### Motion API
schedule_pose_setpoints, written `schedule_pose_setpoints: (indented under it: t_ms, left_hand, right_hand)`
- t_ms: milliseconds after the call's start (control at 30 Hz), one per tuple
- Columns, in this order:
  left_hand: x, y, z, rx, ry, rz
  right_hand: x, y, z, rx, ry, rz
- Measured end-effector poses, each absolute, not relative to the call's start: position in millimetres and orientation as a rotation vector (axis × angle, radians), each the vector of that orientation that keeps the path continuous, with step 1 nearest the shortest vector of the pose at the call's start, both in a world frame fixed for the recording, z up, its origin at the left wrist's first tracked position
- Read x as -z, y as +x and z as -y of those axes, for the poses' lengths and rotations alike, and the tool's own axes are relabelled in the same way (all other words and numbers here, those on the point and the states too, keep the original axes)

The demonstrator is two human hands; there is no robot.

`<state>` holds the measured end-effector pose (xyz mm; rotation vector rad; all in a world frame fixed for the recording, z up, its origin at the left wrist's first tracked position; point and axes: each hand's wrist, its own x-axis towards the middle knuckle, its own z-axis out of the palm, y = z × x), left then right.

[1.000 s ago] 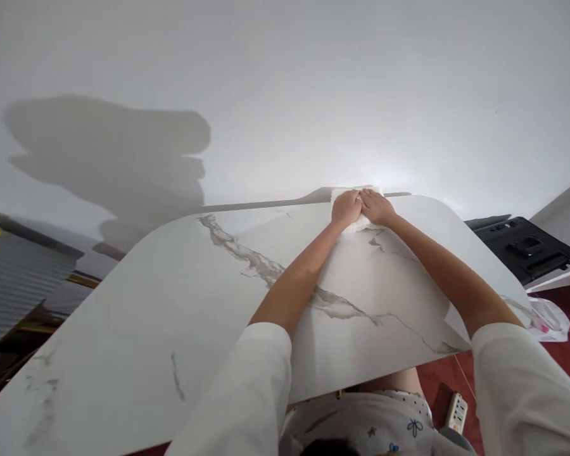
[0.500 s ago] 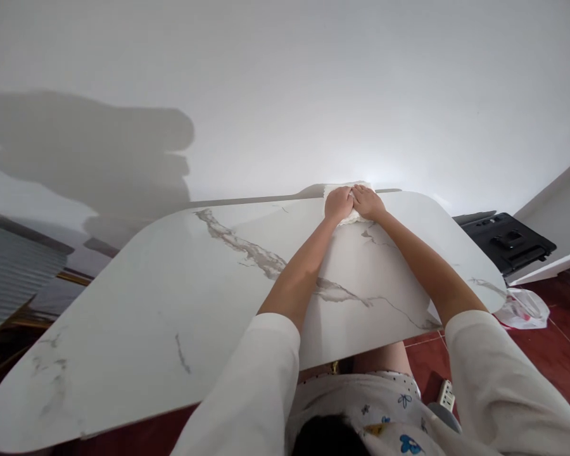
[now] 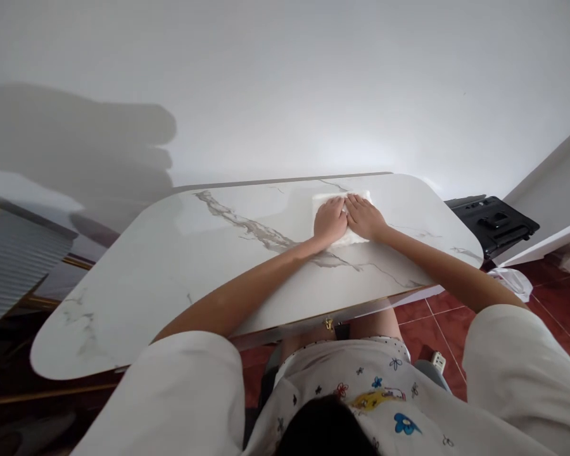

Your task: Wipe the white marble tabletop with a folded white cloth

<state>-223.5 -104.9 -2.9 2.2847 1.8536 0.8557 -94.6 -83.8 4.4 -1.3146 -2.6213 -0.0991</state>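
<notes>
A white cloth (image 3: 358,238) lies spread on the white marble-patterned table (image 3: 180,253), right of the table's middle. My left hand (image 3: 330,221) presses flat on the cloth's left part, its fingers pointing toward the wall. Beside it my right hand (image 3: 363,217) rests on the cloth's right part with its fingers stretched out. The two hands touch or nearly touch at the thumbs. Cloth shows around both hands, most of all behind the fingertips and between the wrists.
Behind the table rises a white wall (image 3: 275,82). A black case (image 3: 498,221) stands past the right end, near a clear plastic bag (image 3: 512,282). A power strip (image 3: 438,362) is on the red floor. A grey ribbed object (image 3: 19,259) stands at the left.
Both hands and the cloth have come from the table's back edge by the wall toward my body. My elbows are spread wider, and the view has shifted a little.
</notes>
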Motion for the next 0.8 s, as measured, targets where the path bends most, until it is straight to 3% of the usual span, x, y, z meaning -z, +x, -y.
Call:
schedule_pose_setpoints:
  t_ms: [433, 800]
  left_hand:
    - [11, -212, 230, -0.867, 2.058, -1.725]
    - [-4, -153, 231, -0.848, 1.913, -1.632]
  right_hand:
    - [-1, -65, 207, 0.118, -1.05, 2.654]
    - [-7, -7, 207, 0.104, -1.147, 2.66]
